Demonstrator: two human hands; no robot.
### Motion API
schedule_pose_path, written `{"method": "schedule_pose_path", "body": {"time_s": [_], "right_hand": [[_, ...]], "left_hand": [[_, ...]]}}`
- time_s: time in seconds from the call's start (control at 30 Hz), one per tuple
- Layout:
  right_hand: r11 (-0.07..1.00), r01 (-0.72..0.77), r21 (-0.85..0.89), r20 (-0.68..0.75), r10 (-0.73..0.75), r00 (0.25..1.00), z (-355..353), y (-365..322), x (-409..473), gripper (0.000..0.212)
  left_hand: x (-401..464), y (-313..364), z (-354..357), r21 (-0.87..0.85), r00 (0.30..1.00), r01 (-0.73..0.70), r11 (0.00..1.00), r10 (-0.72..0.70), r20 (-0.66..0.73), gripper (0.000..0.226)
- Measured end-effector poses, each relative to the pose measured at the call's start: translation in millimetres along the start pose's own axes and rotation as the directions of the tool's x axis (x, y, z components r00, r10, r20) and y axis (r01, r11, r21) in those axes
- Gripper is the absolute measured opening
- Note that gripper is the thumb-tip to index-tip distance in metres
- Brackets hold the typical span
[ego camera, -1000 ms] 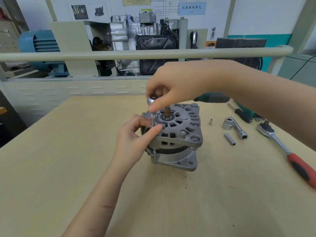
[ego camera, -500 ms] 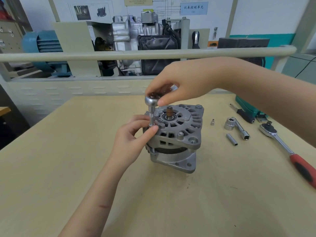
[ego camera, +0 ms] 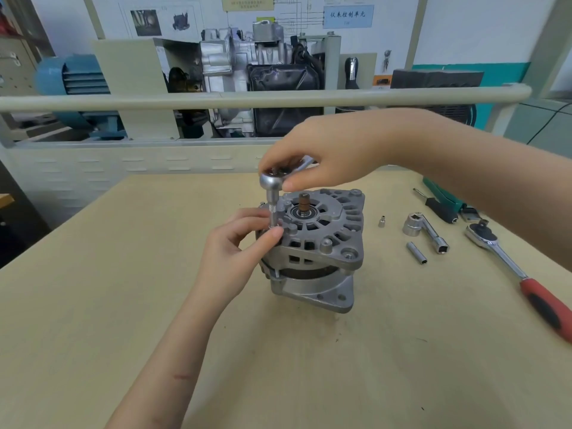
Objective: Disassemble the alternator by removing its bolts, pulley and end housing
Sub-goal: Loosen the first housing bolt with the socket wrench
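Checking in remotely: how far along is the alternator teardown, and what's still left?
Done: the pulley looks off, since the shaft stands bare above the bearing. In hand: the right hand holds a ratchet whose socket extension stands on a bolt at the housing's edge, steadied by the left hand. Left: the end housing still sits on the alternator body; how many bolts remain is unclear.
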State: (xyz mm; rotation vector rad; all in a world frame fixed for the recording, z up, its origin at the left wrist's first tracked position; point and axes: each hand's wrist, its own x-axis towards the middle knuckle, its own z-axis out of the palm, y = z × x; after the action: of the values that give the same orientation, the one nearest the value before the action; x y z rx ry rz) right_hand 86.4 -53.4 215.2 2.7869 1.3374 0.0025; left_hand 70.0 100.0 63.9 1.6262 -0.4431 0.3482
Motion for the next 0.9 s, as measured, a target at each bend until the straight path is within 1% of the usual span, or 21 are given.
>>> {"method": "schedule_pose_path", "body": {"time_s": [0.07, 0.1, 0.17, 0.23, 0.33, 0.4, 0.5, 0.63, 0.7, 0.77, 0.83, 0.9], "right_hand": [[1.0, -0.026, -0.001, -0.008, 0.026, 1.0, 0, -1, 2, 0.033], [0.998, -0.053, -0.016, -0.014, 0.053, 0.998, -1, -1, 3, 0.039], [0.996, -0.091, -0.017, -0.023, 0.091, 0.996, -1, -1, 4, 0.045], [0.996, -0.09, -0.016, -0.043, 0.09, 0.995, 1, 1, 5, 0.037], [0.998, -0.066, -0.01, -0.002, 0.066, 0.998, 0, 2, 2, 0.026], [0.999, -0.053, -0.008, 0.012, 0.053, 0.999, -2, 2, 0, 0.029], [0.999, -0.028, 0.017, 0.001, 0.028, 1.0, -2, 1, -1, 0.033], [0.997, -0.072, 0.006, -0.05, 0.072, 0.996, 1, 2, 1, 0.039], [0.996, -0.094, 0.004, -0.073, 0.094, 0.993, 3, 2, 1, 0.04], [0.997, -0.079, 0.003, -0.094, 0.079, 0.992, 4, 3, 3, 0.037], [0.997, -0.074, -0.012, -0.057, 0.073, 0.996, 2, 2, 3, 0.036], [0.997, -0.07, -0.023, -0.004, 0.07, 0.998, -2, 1, 1, 0.035]], "left_hand": [[-1, 2, 0, 0.051, 0.999, -0.011, 0.999, 0.013, -0.03, 0.012], [0, 4, 1, 0.084, 0.999, -0.014, 0.996, 0.018, -0.046, 0.015], [1, 5, 3, 0.127, 0.997, -0.011, 0.992, 0.02, -0.071, 0.016], [1, 5, 5, 0.145, 0.996, -0.008, 0.989, 0.021, -0.088, 0.012], [1, 5, 5, 0.171, 0.994, -0.008, 0.985, 0.026, -0.109, 0.016], [1, 6, 2, 0.171, 0.997, -0.005, 0.985, 0.018, -0.074, 0.013], [1, 10, -1, 0.148, 1.0, 0.01, 0.989, -0.009, -0.007, 0.017], [5, 12, -1, 0.254, 0.999, 0.013, 0.967, -0.004, -0.035, 0.012], [5, 11, 1, 0.281, 0.998, -0.013, 0.96, 0.029, -0.051, 0.017], [3, 12, 3, 0.279, 0.997, -0.032, 0.96, 0.052, -0.064, 0.023], [3, 13, 1, 0.294, 0.997, -0.045, 0.955, 0.061, -0.047, 0.022], [3, 16, -2, 0.307, 0.999, -0.054, 0.95, 0.051, 0.018, 0.015]]}}
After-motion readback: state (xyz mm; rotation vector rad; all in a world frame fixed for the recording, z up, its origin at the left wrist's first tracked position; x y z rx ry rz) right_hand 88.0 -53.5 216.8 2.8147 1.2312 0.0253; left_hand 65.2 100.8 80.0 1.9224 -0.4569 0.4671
